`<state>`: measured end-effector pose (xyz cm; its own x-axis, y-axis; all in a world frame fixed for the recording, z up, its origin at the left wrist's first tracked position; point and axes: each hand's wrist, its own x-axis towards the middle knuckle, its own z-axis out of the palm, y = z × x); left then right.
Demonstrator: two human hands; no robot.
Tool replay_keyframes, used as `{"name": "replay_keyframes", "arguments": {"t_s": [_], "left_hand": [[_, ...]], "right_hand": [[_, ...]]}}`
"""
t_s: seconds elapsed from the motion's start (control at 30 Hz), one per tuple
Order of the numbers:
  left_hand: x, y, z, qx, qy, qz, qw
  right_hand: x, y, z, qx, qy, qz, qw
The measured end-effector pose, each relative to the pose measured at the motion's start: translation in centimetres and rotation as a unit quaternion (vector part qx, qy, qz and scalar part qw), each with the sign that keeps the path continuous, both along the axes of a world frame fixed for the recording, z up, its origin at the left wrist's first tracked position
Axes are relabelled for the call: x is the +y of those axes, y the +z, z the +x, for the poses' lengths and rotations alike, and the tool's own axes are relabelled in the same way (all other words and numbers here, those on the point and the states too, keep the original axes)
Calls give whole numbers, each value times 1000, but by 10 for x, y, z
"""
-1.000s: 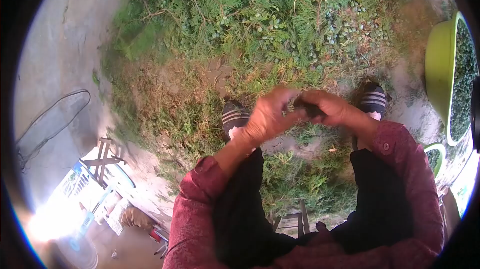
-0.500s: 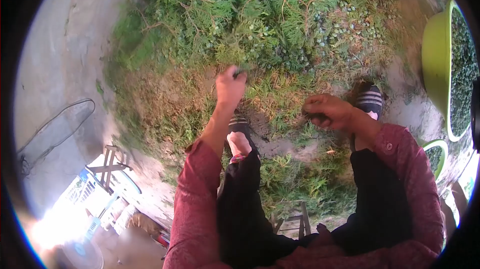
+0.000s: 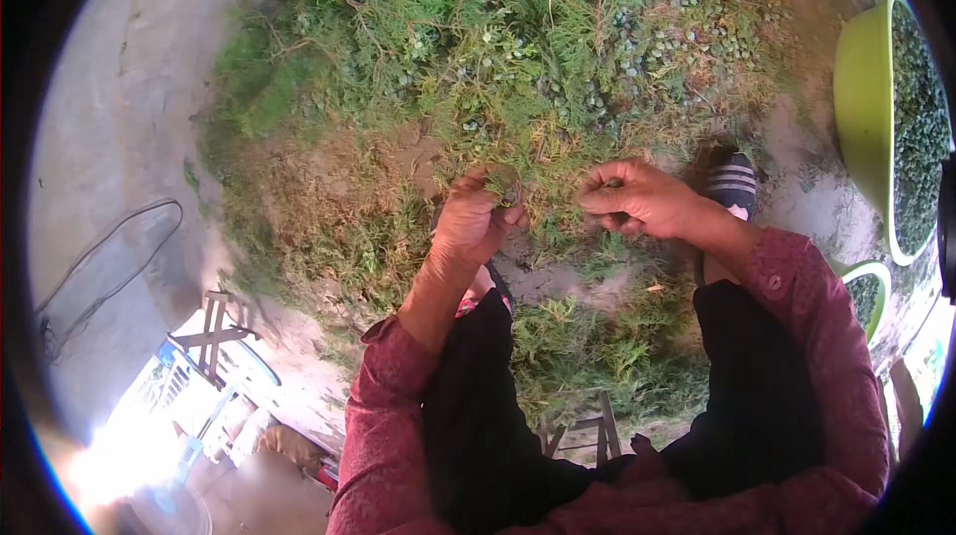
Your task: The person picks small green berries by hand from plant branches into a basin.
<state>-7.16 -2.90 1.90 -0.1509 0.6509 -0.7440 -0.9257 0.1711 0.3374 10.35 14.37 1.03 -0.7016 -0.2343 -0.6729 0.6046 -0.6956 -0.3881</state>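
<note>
Over the plant-strewn ground (image 3: pixel 413 159), the left hand (image 3: pixel 468 221) and right hand (image 3: pixel 652 202) face each other, apart.

The left grip pinches a small green sprig (image 3: pixel 509 195) at the fingertips; the right grip is curled inward, and whether it holds anything cannot be told. Beyond both hands lies a heap of leafy branches (image 3: pixel 468 22). On the right stands a large lime-green tub (image 3: pixel 862 87) filled with small green pieces, a smaller tub (image 3: pixel 878 321) near it. A striped shoe (image 3: pixel 732 180) rests near the right hand.
</note>
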Motion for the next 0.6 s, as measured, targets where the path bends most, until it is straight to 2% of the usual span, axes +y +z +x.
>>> {"name": "replay_keyframes", "arguments": {"t_s": [0.1,0.2,0.27,0.33,0.4,0.47,0.5,0.53,0.57,0.6], "left_hand": [[5,5,8,-40,5,48,998],[9,7,14,-32,-14,47,998],[18,11,20,54,-94,-46,993],[21,12,21,47,-96,-51,993],[25,15,21,41,-99,-56,993],[26,19,21,81,-153,-55,983],[25,19,21,79,-153,-55,983],[24,18,21,77,-196,-58,976],[24,18,20,74,-238,-62,967],[24,18,20,74,-238,-62,966]], "right_hand": [[-6,2,-9,19,-65,55,996],[-10,4,-14,21,-55,118,991],[-12,7,-15,58,-25,162,985],[-14,13,-17,93,1,238,967],[-14,9,-16,91,-7,240,967],[-13,5,-15,88,-15,242,966],[-12,3,-15,142,9,360,922],[-11,2,-15,194,34,471,860],[-10,2,-15,194,34,471,860],[-9,4,-16,236,58,543,804]]}}
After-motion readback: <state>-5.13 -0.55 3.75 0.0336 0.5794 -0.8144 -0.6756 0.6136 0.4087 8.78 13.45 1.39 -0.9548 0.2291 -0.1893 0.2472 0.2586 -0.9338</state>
